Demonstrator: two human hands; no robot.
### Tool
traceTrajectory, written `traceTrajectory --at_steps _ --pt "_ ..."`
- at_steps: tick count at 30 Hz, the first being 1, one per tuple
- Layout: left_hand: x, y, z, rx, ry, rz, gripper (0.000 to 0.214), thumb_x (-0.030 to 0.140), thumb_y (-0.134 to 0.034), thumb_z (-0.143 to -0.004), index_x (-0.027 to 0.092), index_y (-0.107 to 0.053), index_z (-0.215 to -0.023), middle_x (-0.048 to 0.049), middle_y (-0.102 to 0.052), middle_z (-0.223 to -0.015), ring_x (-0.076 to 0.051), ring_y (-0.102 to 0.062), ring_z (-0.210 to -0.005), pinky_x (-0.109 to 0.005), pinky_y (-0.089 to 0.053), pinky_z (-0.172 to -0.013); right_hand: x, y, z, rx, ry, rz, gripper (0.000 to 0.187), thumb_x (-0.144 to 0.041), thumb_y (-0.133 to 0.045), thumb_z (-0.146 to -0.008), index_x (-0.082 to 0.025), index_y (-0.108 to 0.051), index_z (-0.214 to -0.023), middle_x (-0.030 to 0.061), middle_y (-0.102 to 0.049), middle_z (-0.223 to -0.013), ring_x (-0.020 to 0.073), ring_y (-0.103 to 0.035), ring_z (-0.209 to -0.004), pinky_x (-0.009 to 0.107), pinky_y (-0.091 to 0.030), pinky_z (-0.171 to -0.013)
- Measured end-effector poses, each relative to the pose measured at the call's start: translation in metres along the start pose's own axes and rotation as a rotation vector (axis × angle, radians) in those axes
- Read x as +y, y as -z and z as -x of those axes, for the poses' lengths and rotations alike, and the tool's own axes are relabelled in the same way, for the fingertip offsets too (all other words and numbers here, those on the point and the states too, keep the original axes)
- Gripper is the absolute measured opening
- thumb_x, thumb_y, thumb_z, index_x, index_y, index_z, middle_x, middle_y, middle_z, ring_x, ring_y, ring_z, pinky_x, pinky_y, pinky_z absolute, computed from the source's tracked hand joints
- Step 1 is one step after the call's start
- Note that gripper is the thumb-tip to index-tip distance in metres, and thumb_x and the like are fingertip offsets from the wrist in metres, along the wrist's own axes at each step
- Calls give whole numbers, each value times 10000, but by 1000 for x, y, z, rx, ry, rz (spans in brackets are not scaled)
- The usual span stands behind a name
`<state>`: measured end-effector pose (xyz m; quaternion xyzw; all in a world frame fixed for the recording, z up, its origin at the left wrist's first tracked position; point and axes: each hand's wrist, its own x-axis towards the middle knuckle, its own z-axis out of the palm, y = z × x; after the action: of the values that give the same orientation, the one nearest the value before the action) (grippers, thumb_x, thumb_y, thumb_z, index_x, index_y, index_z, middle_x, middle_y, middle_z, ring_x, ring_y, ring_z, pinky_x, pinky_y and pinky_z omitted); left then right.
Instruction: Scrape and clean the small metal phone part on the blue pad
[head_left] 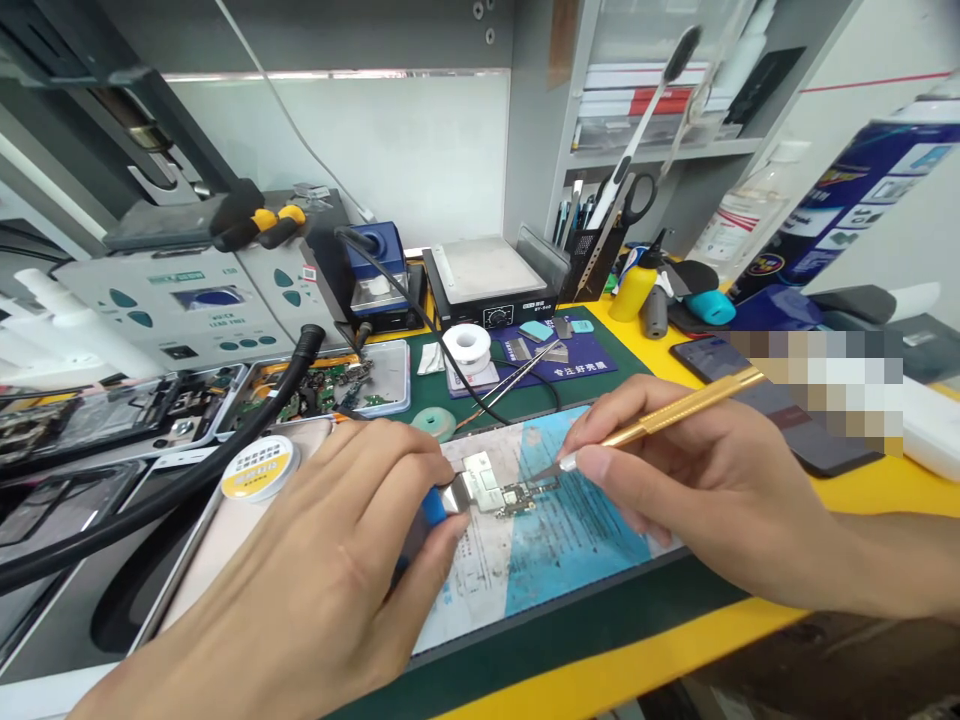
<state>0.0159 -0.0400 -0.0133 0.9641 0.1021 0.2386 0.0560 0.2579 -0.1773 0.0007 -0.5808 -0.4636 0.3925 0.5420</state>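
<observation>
My right hand [675, 460] is closed round a gold-handled craft knife [660, 412], held like a pen. Its blade tip reaches the small circuit board [517, 495], which carries a pale metal shield plate [482, 478]. My left hand [337, 540] is closed on a tool with a blue grip [433, 507] and a flat metal end [454, 494]; most of it is hidden, so its kind does not show. That metal end meets the left edge of the board. Beneath lies a stained white-and-blue printed mat [555, 560].
Behind the mat are a solder spool [471, 350], tweezers [517, 372] and a hot plate [491, 275]. A black hose [225, 490] crosses the left side over phone parts and a round tin [261, 468]. A phone [780, 420] lies at right.
</observation>
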Motion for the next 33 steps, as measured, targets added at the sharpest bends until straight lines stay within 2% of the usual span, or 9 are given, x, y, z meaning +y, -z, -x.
traceTrajectory --at_steps 8,14,23,33 --pt "0 -2 0 8 1 27 170 228 -610 -1031 165 -610 -1188 -105 -637 -1123 -279 -574 -991 -526 -484 -905 3 1 1 -1 22 26 210 -372 -883 -883 -259 -707 -897 -28 -563 -640 118 -472 -448 257 -354 -395" --pt "0 0 1 0 -5 29 175 222 -607 -1032 165 -610 -1198 -110 -635 -1124 -275 -560 -976 -517 -490 -869 2 -2 3 4 47 -37 198 -382 -850 -918 -267 -693 -884 -49 -499 -587 116 -454 -420 259 -354 -392" --pt "0 -1 -1 -4 -12 44 177 215 -608 -1027 163 -610 -1195 -117 -630 -1104 -281 -551 -974 -523 -484 -863 3 -2 1 -35 39 -54 158 -366 -782 -980 -265 -673 -926 -53 -495 -601 113 -452 -431 243 -349 -397" --pt "-2 0 -2 -31 -27 37 162 219 -611 -1026 173 -582 -1179 -108 -608 -1110 -281 -544 -986 -484 -456 -877 3 0 1 -50 17 -102 158 -334 -775 -989 -224 -670 -946 -46 -560 -631 79 -509 -461 165 -410 -410"
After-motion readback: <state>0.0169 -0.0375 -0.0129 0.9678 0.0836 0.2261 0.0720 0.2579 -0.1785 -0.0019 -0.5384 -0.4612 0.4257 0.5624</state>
